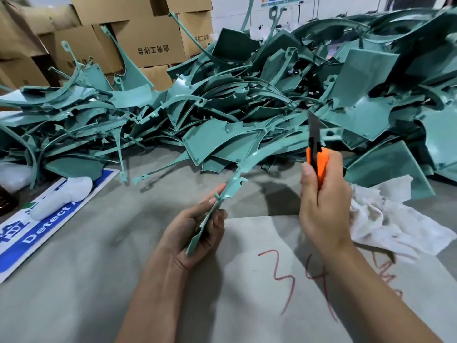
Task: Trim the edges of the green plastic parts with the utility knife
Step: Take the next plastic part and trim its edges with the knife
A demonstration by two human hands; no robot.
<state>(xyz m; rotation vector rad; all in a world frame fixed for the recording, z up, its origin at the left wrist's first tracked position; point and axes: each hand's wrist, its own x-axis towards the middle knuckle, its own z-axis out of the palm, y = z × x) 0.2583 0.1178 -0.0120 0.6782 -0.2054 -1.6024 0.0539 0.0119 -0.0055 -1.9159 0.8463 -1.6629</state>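
Head view of a grey work surface (103,280). At 6 o'clock, slightly left of centre, the left hand (195,229) grips the near end of a long, curved green plastic part (217,201), its fingers (217,217) curled round the lower edge and the thumb lying along the upper side; the part rises from the palm toward 1 o'clock and arcs over the table toward the heap. To the right of centre, the right hand (324,206) is closed round the orange handle of a utility knife (317,157), held upright with the thumb pressed along the handle's left side; the dark blade is extended and points to 12 o'clock, clear of the held part. A large pile of green plastic parts (247,95) fills the field from 9 o'clock through 12 to 3 o'clock, lying on the table beyond both hands. Cardboard boxes (138,38) stand behind the pile at 11 o'clock. A blue-and-white sign (37,233) reading "Detect" lies flat at 8 o'clock, with a white glove (64,194) resting on it. A crumpled white cloth (385,219) lies at 3 o'clock, just beside the right wrist. A grey sheet (247,280) bearing red handwritten numerals "34" lies at 5 o'clock beneath the forearms.
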